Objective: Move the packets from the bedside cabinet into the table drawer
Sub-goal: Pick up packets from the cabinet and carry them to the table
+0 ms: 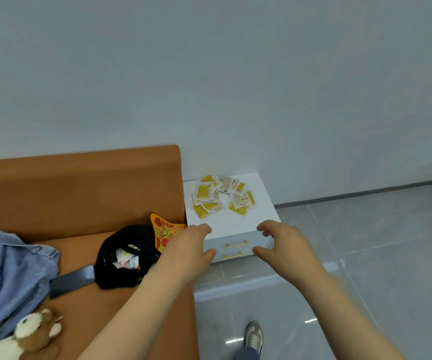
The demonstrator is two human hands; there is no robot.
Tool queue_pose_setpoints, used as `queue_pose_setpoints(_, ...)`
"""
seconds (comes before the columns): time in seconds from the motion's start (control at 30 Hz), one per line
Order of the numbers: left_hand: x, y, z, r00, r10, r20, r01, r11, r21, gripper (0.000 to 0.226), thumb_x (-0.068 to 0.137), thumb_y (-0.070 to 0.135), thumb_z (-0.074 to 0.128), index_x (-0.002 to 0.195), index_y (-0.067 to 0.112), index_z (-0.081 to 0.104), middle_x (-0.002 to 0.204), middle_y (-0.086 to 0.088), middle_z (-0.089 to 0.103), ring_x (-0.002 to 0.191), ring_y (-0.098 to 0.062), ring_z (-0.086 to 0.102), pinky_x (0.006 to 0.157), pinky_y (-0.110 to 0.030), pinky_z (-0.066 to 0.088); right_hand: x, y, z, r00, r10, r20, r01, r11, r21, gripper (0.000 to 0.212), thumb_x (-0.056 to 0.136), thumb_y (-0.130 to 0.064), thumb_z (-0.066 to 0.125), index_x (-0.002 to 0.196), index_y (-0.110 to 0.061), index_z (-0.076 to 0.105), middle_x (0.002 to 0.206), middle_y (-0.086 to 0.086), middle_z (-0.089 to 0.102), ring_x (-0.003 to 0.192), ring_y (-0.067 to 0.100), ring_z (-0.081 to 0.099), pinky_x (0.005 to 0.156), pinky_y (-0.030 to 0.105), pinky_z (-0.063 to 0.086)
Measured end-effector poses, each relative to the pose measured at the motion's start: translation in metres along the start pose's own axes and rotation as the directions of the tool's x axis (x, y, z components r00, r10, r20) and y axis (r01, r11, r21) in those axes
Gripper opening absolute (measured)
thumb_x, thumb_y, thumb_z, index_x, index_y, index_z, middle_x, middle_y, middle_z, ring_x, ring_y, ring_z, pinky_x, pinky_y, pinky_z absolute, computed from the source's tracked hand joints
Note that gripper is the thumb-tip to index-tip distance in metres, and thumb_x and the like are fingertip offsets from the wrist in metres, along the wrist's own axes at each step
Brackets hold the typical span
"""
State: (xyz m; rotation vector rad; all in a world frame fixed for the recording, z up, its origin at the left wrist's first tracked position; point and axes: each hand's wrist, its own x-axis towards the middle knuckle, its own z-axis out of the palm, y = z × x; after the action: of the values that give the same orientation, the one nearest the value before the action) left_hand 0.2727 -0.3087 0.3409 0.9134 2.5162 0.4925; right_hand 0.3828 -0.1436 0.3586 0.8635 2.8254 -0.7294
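I am seeing the packets lying in a loose heap toward the back of the white bedside cabinet, none lifted yet, so I judge the whole transfer is waiting. My left hand and right hand are hovering spread and empty over its front edge. The table drawer is lying outside my view, and the packet count is blurring together.

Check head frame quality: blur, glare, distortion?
Head view: both forearms smear with motion blur, the right hand worst; packets soft, print unreadable; ceiling-light glare streaks the floor tiles; wide-angle bends the cabinet edges and wall line.
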Motion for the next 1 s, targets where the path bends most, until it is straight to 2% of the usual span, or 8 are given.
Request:
queue_pose_setpoints(0.2, 0.067, 0.051, 0.008, 0.994, -0.101, -0.029, 0.100, 0.994, -0.030, 0.049, 0.093, 0.034, 0.052, 0.139, 0.022, 0.040, 0.139, 0.003, 0.048, 0.125, -0.015, 0.047, 0.099, -0.026, 0.039, 0.076, 0.050, -0.044, 0.994, -0.076, 0.073, 0.079, 0.996, -0.031, 0.046, 0.086, -0.030, 0.063, 0.129, -0.026, 0.050, 0.126, -0.007, 0.057, 0.116, 0.011, 0.052, 0.089, 0.026, 0.043)
queue_pose_setpoints(0.47, 0.131, 0.088, 0.017, 0.978, -0.202, -0.061, 0.197, 0.977, -0.077, 0.049, 0.094, 0.033, 0.053, 0.139, 0.021, 0.040, 0.139, 0.004, 0.047, 0.125, -0.013, 0.047, 0.098, -0.025, 0.038, 0.150, 0.098, -0.066, 0.980, -0.127, 0.155, 0.135, 0.990, -0.047, 0.046, 0.086, -0.032, 0.062, 0.129, -0.027, 0.050, 0.125, -0.008, 0.058, 0.112, 0.012, 0.055, 0.085, 0.026, 0.045)
queue_pose_setpoints(0.6, 0.153, 0.089, 0.015, 0.970, -0.234, -0.071, 0.230, 0.971, -0.068, 0.048, 0.094, 0.033, 0.052, 0.139, 0.021, 0.040, 0.139, 0.003, 0.048, 0.125, -0.015, 0.048, 0.097, -0.026, 0.040, 0.180, 0.110, -0.065, 0.974, -0.132, 0.184, 0.142, 0.989, -0.042, 0.046, 0.085, -0.031, 0.063, 0.129, -0.026, 0.051, 0.125, -0.007, 0.058, 0.112, 0.013, 0.055, 0.083, 0.026, 0.044)
queue_pose_setpoints(0.73, 0.173, 0.080, 0.015, 0.960, -0.271, -0.067, 0.265, 0.961, -0.081, 0.048, 0.094, 0.033, 0.052, 0.139, 0.021, 0.040, 0.140, 0.003, 0.047, 0.126, -0.015, 0.047, 0.099, -0.028, 0.040, 0.209, 0.114, -0.061, 0.970, -0.125, 0.209, 0.139, 0.989, -0.051, 0.048, 0.085, -0.031, 0.062, 0.131, -0.025, 0.050, 0.129, -0.005, 0.055, 0.118, 0.015, 0.052, 0.089, 0.027, 0.044)
queue_pose_setpoints(1.0, 0.247, 0.042, 0.009, 0.952, -0.306, -0.003, 0.305, 0.948, -0.092, 0.048, 0.094, 0.033, 0.052, 0.139, 0.021, 0.040, 0.136, 0.001, 0.050, 0.120, -0.017, 0.051, 0.096, -0.029, 0.045, 0.288, 0.110, -0.048, 0.964, -0.072, 0.257, 0.093, 0.993, -0.074, 0.049, 0.086, -0.032, 0.062, 0.132, -0.024, 0.049, 0.129, -0.003, 0.054, 0.117, 0.016, 0.053, 0.089, 0.027, 0.044)
